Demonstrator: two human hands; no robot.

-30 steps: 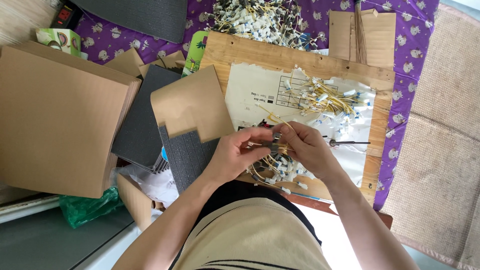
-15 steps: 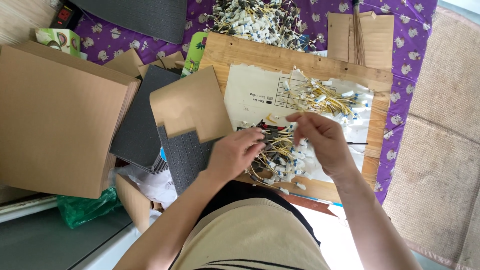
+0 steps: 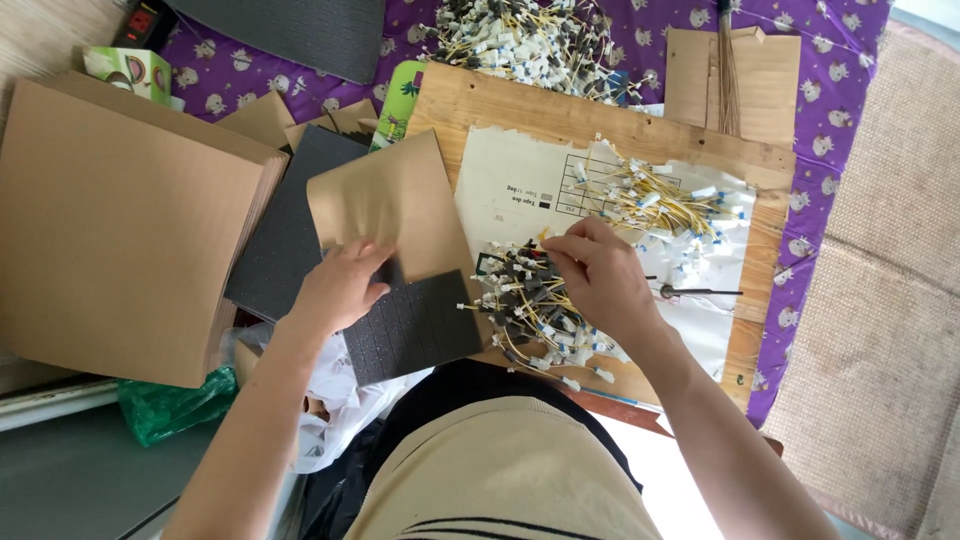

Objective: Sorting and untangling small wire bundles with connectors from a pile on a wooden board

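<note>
- Our right hand [image 3: 598,280] sits mid-frame with its fingertips pinched together on the top of the wire bundle [image 3: 530,305], that tangle of yellow leads with dark and white bits.
- Our left hand [image 3: 340,285] is left of centre, fingers bent and pressed together at the seam where the dark foam sheet [image 3: 410,325] peeks out from its tan backing card [image 3: 390,205]; can't tell if it's actually gripping anything.
- The foam's right edge just about touches the bundle, so it's tight between the hands.
- The bundle lies on the paper sheet [image 3: 505,185], on the wooden board [image 3: 480,105].
- More wires [image 3: 650,200] sit right of the hand, another heap [image 3: 530,40] at the top edge.
- Big cardboard box [image 3: 120,230] fills the left; the woven mat [image 3: 880,270] on the right is the open room.
</note>
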